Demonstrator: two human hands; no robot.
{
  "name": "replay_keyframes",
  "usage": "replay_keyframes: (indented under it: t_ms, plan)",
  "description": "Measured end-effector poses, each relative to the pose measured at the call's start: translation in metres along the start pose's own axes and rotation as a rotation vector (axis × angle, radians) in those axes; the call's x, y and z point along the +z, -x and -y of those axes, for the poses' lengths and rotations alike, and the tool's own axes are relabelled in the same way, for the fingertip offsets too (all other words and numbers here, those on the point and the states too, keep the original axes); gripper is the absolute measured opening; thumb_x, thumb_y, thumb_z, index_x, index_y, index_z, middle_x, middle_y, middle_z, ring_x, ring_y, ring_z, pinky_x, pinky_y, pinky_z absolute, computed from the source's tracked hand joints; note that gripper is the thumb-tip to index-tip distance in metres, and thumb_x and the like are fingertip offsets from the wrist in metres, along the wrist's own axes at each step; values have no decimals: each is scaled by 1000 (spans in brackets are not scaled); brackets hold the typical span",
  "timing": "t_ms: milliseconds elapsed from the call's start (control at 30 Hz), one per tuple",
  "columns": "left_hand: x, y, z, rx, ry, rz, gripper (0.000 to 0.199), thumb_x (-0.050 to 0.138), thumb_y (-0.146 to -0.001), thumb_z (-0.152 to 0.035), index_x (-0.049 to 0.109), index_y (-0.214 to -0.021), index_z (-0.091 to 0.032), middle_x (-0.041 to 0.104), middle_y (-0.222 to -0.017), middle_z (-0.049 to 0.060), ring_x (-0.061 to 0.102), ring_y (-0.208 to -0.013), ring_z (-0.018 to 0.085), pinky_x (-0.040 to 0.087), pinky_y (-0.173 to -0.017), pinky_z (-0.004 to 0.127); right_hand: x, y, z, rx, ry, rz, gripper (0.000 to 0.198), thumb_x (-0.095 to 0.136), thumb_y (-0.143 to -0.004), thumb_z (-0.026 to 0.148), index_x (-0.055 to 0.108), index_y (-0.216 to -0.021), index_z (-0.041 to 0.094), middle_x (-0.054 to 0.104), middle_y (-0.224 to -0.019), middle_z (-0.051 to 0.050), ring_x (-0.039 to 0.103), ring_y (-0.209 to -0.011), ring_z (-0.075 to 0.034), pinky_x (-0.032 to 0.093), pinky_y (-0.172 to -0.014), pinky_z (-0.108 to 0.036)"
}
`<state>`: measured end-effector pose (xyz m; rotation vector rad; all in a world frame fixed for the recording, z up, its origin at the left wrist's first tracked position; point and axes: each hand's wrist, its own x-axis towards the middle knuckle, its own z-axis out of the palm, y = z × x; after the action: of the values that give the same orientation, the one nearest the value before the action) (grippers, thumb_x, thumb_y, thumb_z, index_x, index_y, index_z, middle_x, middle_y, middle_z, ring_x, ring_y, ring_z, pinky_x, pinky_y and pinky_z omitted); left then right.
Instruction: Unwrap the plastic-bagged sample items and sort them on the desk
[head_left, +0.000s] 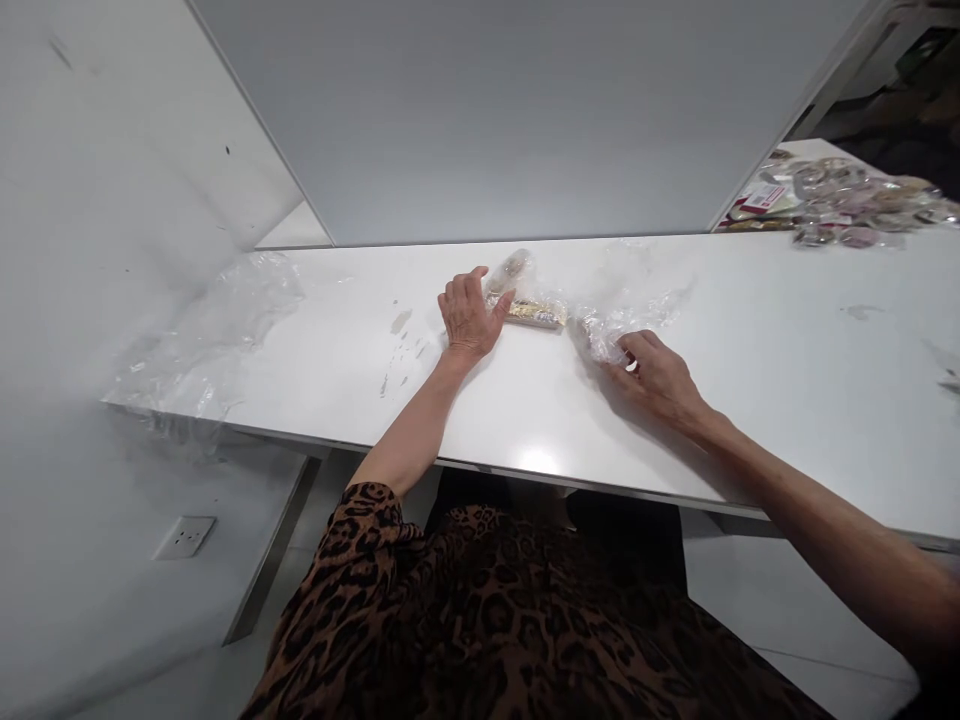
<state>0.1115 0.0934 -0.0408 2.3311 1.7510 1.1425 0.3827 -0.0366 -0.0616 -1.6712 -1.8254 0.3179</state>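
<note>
On the white tabletop lies a flat, narrow gold-coloured packet (536,313) with a shiny, crinkled surface; its exact kind is not clear. My left hand (470,315) grips its left end, the thumb lying across it and the fingers beside it. A crumpled clear plastic bag (600,335) spreads to the right of the packet, and my right hand (654,375) pinches its near edge between thumb and fingers. Behind my left thumb, a clear-wrapped brownish item (516,266) touches the packet area, partly hidden. Whether the bag is joined to the packet, I cannot tell.
More crumpled clear plastic (217,320) covers the table's left end and hangs over its front edge. A grey panel (525,120) stands along the back. Several small clear-wrapped items (855,205) are heaped at the far right. A wall socket (185,537) is low on the left.
</note>
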Motion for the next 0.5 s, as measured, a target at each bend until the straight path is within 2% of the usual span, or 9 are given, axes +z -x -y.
replay_keyframes:
  t_ms: [67, 100, 167, 200, 267, 333, 433, 500]
  plan:
    - [1, 8, -8, 144, 149, 9, 54, 46, -107, -65, 62, -129, -19, 70, -127, 18, 64, -122, 28, 50, -104, 44, 1, 13, 11, -10, -140, -33, 38, 63, -91, 62, 58, -88, 24, 66, -99, -12, 60, -75, -23, 52, -67, -40]
    - [1, 14, -13, 197, 224, 53, 56, 41, -108, -68, 65, -122, -19, 71, -122, 16, 65, -117, 26, 52, -101, 42, 0, 19, 15, -1, -209, -57, 40, 65, -90, 64, 60, -89, 24, 67, -99, -11, 61, -77, -24, 54, -67, -40]
    - [0, 27, -25, 232, 355, 227, 64, 32, -107, -74, 68, -102, -21, 72, -107, 13, 67, -104, 24, 56, -92, 39, -2, 31, 22, 46, -355, -118, 40, 71, -89, 64, 64, -93, 24, 69, -102, -9, 65, -84, -24, 58, -72, -40]
    - [-2, 34, -31, 200, 420, 352, 68, 31, -105, -78, 67, -94, -21, 72, -100, 11, 68, -97, 22, 57, -88, 39, -3, 38, 25, 77, -424, -155, 39, 74, -89, 62, 65, -96, 25, 70, -103, -8, 67, -87, -24, 60, -75, -41]
    - [-7, 45, -42, 40, 581, 630, 74, 33, -101, -85, 66, -89, -19, 71, -93, 9, 70, -83, 20, 58, -78, 37, -2, 52, 31, 116, -535, -232, 37, 79, -88, 58, 66, -98, 26, 71, -106, -6, 70, -93, -25, 62, -83, -44]
    - [-12, 52, -52, -183, 775, 853, 76, 41, -97, -88, 68, -103, -17, 72, -97, 10, 72, -77, 19, 60, -73, 36, 3, 65, 38, 94, -572, -304, 35, 82, -87, 54, 65, -99, 26, 72, -110, -6, 72, -100, -26, 63, -91, -46]
    - [-17, 60, -64, -412, 1048, 1056, 78, 64, -91, -81, 59, -135, -17, 74, -105, 11, 76, -82, 21, 64, -77, 37, 16, 78, 50, -3, -540, -380, 31, 79, -88, 51, 63, -96, 26, 72, -117, -8, 72, -108, -29, 61, -97, -49]
    - [-15, 64, -70, -514, 1242, 1092, 85, 80, -86, -68, 51, -148, -18, 75, -104, 11, 76, -83, 21, 64, -79, 38, 23, 83, 57, -54, -500, -392, 29, 76, -89, 51, 60, -93, 26, 71, -121, -10, 71, -113, -31, 61, -97, -50]
